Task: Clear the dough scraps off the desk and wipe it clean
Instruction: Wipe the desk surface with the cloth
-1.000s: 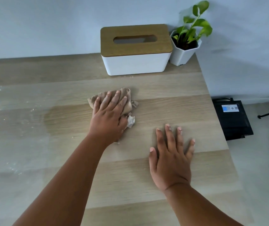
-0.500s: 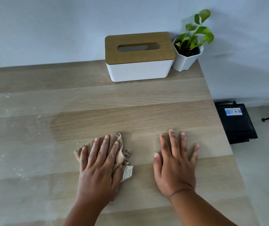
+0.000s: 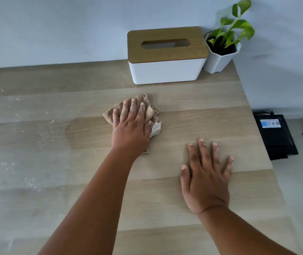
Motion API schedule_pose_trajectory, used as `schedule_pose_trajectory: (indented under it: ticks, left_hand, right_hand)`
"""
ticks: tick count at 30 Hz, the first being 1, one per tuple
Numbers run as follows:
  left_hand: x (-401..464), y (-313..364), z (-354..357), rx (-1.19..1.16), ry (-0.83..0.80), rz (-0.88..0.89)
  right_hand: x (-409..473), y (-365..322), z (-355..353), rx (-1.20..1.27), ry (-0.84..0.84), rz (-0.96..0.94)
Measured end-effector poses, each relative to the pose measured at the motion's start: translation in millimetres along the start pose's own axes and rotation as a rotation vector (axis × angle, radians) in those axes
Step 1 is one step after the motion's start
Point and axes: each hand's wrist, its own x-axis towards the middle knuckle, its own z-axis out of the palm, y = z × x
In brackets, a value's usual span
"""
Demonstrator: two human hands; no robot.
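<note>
My left hand (image 3: 131, 126) presses flat, fingers straight, on a crumpled beige cloth (image 3: 148, 111) in the middle of the wooden desk (image 3: 193, 100). The cloth's white label sticks out at the hand's right side. My right hand (image 3: 206, 177) lies flat on the desk nearer the right edge, fingers spread, holding nothing. A darker damp patch runs left of the cloth. White floury specks and smears (image 3: 16, 115) cover the left part of the desk.
A white tissue box with a wooden lid (image 3: 167, 54) stands at the back of the desk. A small green plant in a white pot (image 3: 222, 52) is beside it at the corner. A black device (image 3: 275, 137) sits on the floor right of the desk.
My left hand has pushed the cloth away from me, from near the front toward the tissue box. My right hand has stayed flat in place.
</note>
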Motion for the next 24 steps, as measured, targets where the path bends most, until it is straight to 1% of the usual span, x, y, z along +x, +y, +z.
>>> schedule_pose_trajectory:
  ticks: [4,7,11,14,18,21,24]
  left_hand:
    - [-47.1,-8.9,2.7,-0.010,0.086,0.088]
    - [-97.0,-13.7,9.2,-0.006,0.160,0.117]
    - [-162.8,-20.0,21.0,0.003,0.173,0.131]
    - [-189.2,-23.5,24.3,0.027,0.168,0.136]
    - [-170.3,-23.6,18.8,0.098,0.099,0.091]
    - [-125.2,-25.5,10.2,0.123,0.041,0.014]
    - [-66.6,-32.9,-2.6,0.097,0.037,-0.104]
  right_hand:
    - [-0.4,-0.6,-1.1,0.005,0.015,-0.008]
    - [-0.6,-0.7,-1.6,0.007,0.012,-0.006]
    - [0.3,0.5,-0.6,0.010,0.002,-0.007]
    - [0.1,0.3,-0.8,0.019,0.005,-0.009]
    - [0.0,-0.3,-1.3,0.018,0.009,-0.009]
    - [0.3,-0.7,-1.8,0.013,0.011,-0.012]
    - [-0.3,-1.1,-2.8,0.018,0.010,-0.010]
